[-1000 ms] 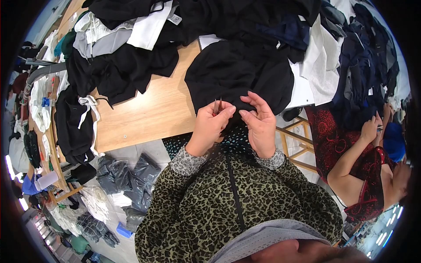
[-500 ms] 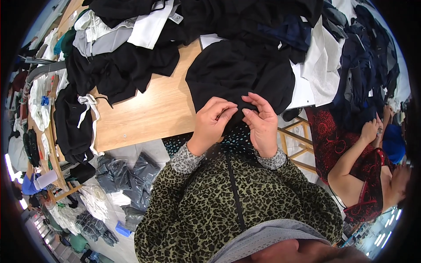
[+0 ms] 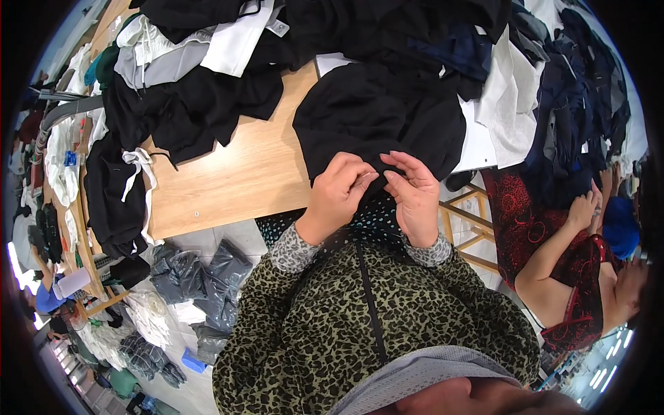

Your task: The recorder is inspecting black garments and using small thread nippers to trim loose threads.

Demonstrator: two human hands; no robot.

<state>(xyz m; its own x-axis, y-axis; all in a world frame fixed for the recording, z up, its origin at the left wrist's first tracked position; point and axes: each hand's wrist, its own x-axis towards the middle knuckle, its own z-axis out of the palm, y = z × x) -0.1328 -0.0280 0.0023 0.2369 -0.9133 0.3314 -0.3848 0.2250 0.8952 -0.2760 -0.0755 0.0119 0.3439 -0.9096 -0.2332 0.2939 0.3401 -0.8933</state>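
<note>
Both hands at the near edge of the tabletop (image 3: 228, 187), close together, on the black garment (image 3: 377, 121).

Left hand (image 3: 337, 194): grip nearly closed, fingers curled, thumb and forefinger pinching the garment's near hem. Right hand (image 3: 415, 197): grip half open, fingers bent and loosely spread, fingertips (image 3: 391, 176) at the same hem, just beside the left grip; whether actually gripping cloth or only touching it, cannot tell.

Black garment spread flat just beyond both grips, near edge hanging over the tabletop's rim under the fingers. Farther beyond the grips, heaped dark clothes (image 3: 387, 28). Beyond and to the left of the left grip, more black garments (image 3: 200, 111) with white and grey pieces (image 3: 187, 48) on top. To the right of the right grip, white fabric (image 3: 508, 97), then dark blue cloth (image 3: 581, 104). Well right of the right grip, another person in a red patterned dress (image 3: 539, 228), that person's hand (image 3: 584, 207) raised to the blue cloth. Below and left of the left grip, grey plastic bags (image 3: 200, 273) on the floor.
</note>
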